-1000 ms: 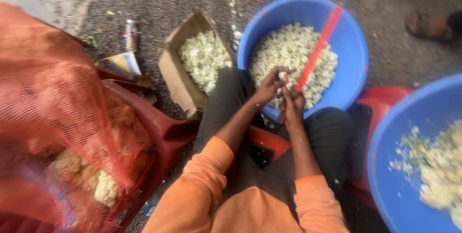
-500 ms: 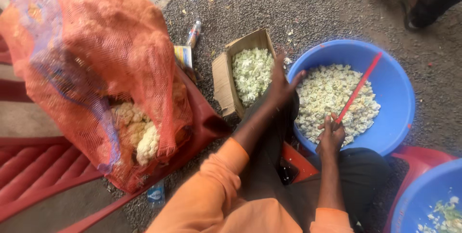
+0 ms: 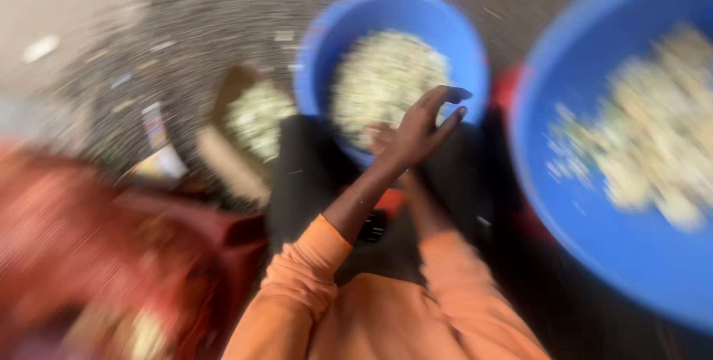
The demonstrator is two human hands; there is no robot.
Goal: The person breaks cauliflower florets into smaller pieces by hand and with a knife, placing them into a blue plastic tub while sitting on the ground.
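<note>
Well, the view is badly blurred, but the left hand (image 3: 420, 131) hovers with fingers spread, holding nothing, over the near rim of the blue tub (image 3: 319, 55). Under it the right hand (image 3: 382, 139) is mostly hidden; its grip cannot be told. Pale pieces (image 3: 386, 78) already heap the tub, and the cardboard box (image 3: 256, 118) beside it holds more.
</note>
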